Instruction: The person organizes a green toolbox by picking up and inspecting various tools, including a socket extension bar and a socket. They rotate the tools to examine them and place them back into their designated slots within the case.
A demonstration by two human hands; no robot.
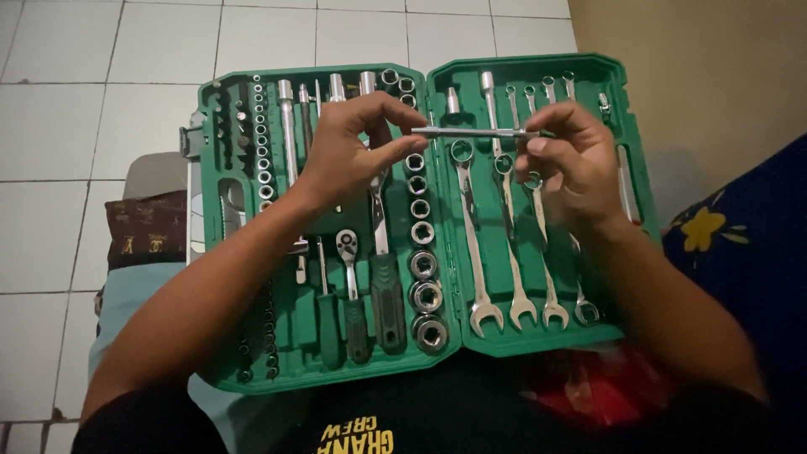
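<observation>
A slim chrome extension bar (471,132) is held level above an open green tool case (437,80). My left hand (353,147) pinches its left end with fingertips. My right hand (567,155) grips its right end. Under my left hand lie ratchet handles (346,252) and a column of chrome sockets (423,261). Under my right hand a row of combination wrenches (513,277) rests in the case's right half.
The case lies across my lap over a white tiled floor (50,126). A small brown patterned bag (143,227) sits left of the case. A blue flowered cloth (731,235) is at the right, below a tan wall (714,67).
</observation>
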